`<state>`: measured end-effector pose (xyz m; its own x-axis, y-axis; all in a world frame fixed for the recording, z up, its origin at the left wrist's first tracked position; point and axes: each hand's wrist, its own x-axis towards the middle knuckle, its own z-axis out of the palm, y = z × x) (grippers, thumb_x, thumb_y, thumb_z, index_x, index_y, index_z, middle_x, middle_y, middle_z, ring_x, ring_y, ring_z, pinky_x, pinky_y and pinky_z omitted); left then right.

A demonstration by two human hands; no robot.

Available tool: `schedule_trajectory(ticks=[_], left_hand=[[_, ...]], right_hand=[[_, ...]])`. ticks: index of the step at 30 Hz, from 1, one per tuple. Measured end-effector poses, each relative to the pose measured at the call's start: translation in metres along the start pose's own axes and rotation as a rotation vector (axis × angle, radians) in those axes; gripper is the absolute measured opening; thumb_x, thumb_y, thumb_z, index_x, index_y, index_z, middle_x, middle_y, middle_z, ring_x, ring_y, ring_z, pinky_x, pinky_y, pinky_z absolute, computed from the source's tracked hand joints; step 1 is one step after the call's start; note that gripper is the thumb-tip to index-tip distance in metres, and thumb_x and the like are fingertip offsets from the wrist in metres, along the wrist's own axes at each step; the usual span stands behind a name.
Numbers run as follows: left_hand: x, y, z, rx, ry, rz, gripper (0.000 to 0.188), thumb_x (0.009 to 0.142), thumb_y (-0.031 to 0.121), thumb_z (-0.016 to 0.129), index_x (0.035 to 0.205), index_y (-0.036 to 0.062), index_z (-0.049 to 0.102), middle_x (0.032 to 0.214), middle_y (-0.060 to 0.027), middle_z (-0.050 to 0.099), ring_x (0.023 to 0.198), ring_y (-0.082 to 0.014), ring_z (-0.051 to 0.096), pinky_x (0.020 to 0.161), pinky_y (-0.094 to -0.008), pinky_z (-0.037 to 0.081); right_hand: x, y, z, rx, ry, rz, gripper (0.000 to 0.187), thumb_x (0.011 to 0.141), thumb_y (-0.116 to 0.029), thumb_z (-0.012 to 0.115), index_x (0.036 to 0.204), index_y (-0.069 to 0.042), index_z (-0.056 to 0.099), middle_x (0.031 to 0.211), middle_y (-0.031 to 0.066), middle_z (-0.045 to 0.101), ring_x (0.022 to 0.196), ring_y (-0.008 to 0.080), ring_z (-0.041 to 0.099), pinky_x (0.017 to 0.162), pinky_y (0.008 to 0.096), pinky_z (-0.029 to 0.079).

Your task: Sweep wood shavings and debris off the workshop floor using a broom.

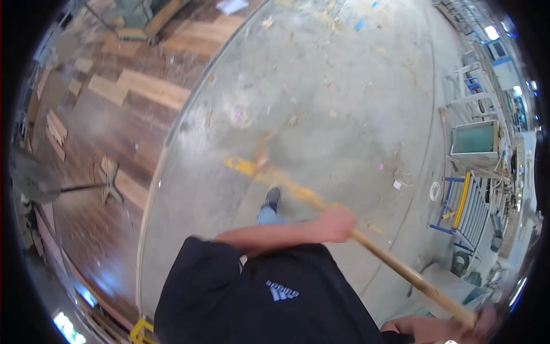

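Left hand [335, 224] and blurred right hand [478, 325] curl closed round a pole [401, 268]; littered concrete [344, 114] spreads ahead of the fingers, floorboards [143, 135] edging it leftward.

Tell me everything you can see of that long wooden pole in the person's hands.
The long wooden pole is slim and pale brown between the hands. It slants from lower right toward upper left, over the grey concrete floor. The left hand grips it partway along; the blurred right hand holds its lower-right end. Its far stretch looks yellow, but blur hides how that end is shaped and whether it touches the floor.
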<state>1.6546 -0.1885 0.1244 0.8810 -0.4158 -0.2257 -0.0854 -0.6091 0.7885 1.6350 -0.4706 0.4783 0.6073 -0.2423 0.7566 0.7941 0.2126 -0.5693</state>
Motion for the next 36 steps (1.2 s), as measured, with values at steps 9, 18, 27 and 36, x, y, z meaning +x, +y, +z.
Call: schedule_trajectory(ticks=[9, 18, 27, 36], left_hand=[[-0.192, -0.321, 0.015, 0.313, 0.273, -0.836, 0.026, 0.069, 0.024, 0.07, 0.093, 0.0146, 0.068, 0.09, -0.0125, 0.067, 0.086, -0.0308, 0.065, 0.075, -0.0423, 0.052], [0.016, -0.22, 0.041, 0.122, 0.355, -0.383, 0.018, 0.071, 0.028, 0.07, 0.081, 0.0133, 0.064, 0.082, -0.0103, 0.065, 0.081, -0.0324, 0.063, 0.067, -0.0453, 0.049], [0.194, -0.148, 0.06, -0.012, 0.254, 0.221, 0.014, 0.073, 0.023, 0.068, 0.083, 0.0162, 0.062, 0.086, -0.0061, 0.063, 0.083, -0.0305, 0.062, 0.066, -0.0415, 0.05], [0.062, -0.042, 0.01, 0.085, 0.167, 0.332, 0.012, 0.074, 0.021, 0.065, 0.081, 0.0118, 0.063, 0.08, -0.0107, 0.064, 0.078, -0.0319, 0.063, 0.065, -0.0444, 0.049]], right_hand=[[-0.253, 0.267, 0.092, 0.275, -0.55, 1.316, 0.011, 0.086, -0.008, 0.056, 0.078, -0.003, 0.061, 0.082, 0.0114, 0.063, 0.077, 0.0243, 0.06, 0.071, 0.035, 0.049], [-0.154, 0.139, 0.028, -0.147, -0.214, 0.79, 0.023, 0.073, -0.018, 0.059, 0.065, 0.003, 0.065, 0.061, 0.0108, 0.062, 0.051, 0.0152, 0.056, 0.049, 0.0281, 0.047], [-0.133, 0.089, 0.122, -0.366, -0.334, 0.472, 0.031, 0.075, -0.014, 0.057, 0.049, -0.005, 0.042, 0.045, 0.0033, 0.043, 0.039, 0.0162, 0.041, 0.052, 0.0332, 0.043], [-0.074, -0.024, 0.087, 0.111, -0.568, 0.141, 0.03, 0.074, -0.002, 0.055, 0.055, -0.016, 0.037, 0.043, -0.0026, 0.038, 0.035, 0.0107, 0.036, 0.041, 0.0267, 0.03]])
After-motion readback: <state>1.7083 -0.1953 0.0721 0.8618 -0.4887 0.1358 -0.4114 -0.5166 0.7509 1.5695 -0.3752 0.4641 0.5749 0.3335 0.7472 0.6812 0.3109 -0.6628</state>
